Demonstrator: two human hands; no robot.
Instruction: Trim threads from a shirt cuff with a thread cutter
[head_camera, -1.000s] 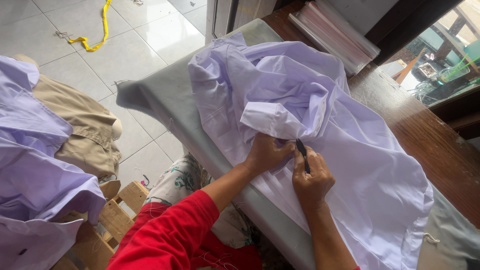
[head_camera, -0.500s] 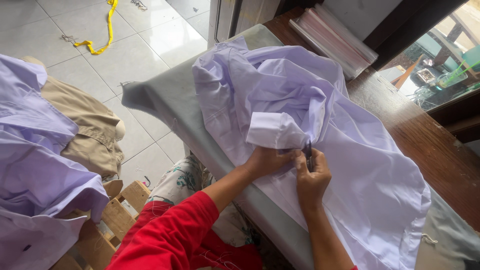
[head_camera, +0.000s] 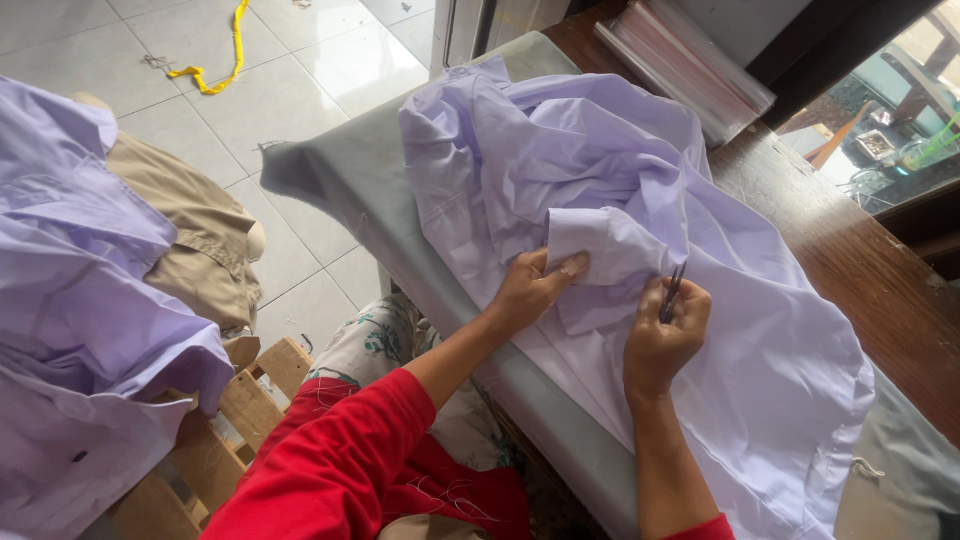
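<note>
Lilac shirt (head_camera: 620, 190) beside stacked clear folders (head_camera: 690, 65).

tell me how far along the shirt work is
Seemingly done: lilac garments heaped on the left. In hand: left hand pinches the cuff of a lilac shirt on the padded board; right hand holds a small dark tool against it. How much is left is unclear.

Left hand (head_camera: 530, 285) stretched forward from a red sleeve, palm down, thumb and fingers pinched closed. Right hand (head_camera: 665, 335) just beside it, bare forearm rising from below, fingers curled into a tight fist, knuckles up.
</note>
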